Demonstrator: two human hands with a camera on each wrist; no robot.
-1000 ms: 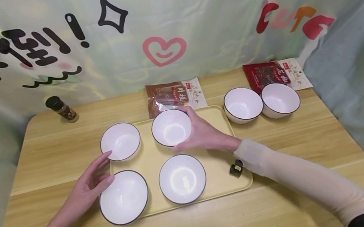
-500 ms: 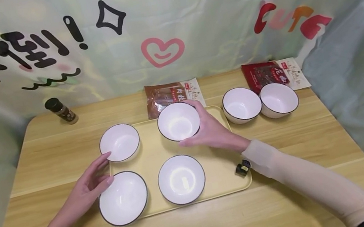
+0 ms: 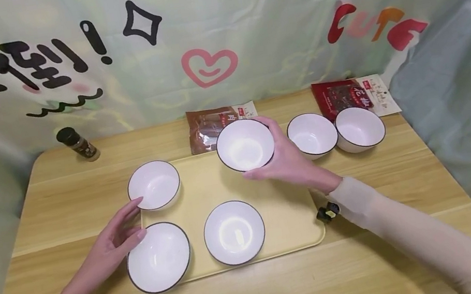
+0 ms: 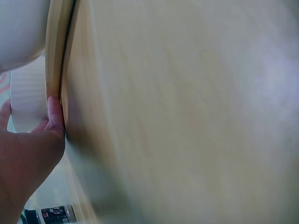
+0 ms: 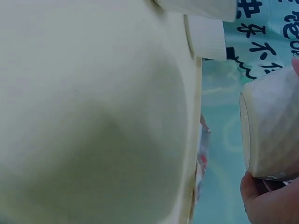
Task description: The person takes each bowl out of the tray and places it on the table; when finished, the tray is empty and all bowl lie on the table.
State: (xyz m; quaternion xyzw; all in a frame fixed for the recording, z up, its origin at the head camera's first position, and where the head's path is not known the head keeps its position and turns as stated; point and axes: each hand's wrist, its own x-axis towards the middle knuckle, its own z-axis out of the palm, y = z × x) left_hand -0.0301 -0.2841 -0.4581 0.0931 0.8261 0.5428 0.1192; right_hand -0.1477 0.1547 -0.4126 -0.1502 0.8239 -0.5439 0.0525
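Note:
My right hand [image 3: 287,159] grips a white bowl [image 3: 245,146] with a dark rim, thumb on the near side and fingers behind. In the right wrist view this bowl [image 5: 271,126] hangs clear of the tray, its faceted outside showing. My left hand [image 3: 113,245] rests at the left edge of the yellow tray [image 3: 286,222], fingers relaxed. Its index fingertip meets the upper left bowl [image 3: 154,185] and its thumb the lower left bowl [image 3: 159,257]. Another bowl [image 3: 234,233] sits on the tray's near middle.
Two matching bowls, one partly behind my right hand [image 3: 311,131] and one farther right [image 3: 360,127], stand beside the tray. Behind lie a brown spice packet [image 3: 208,128] and a red one [image 3: 345,96]. A black-capped spice jar [image 3: 79,144] lies at the back left.
My right hand has lifted the bowl off the tray's back middle and carried it to the right. The left hand and the other bowls have stayed in place.

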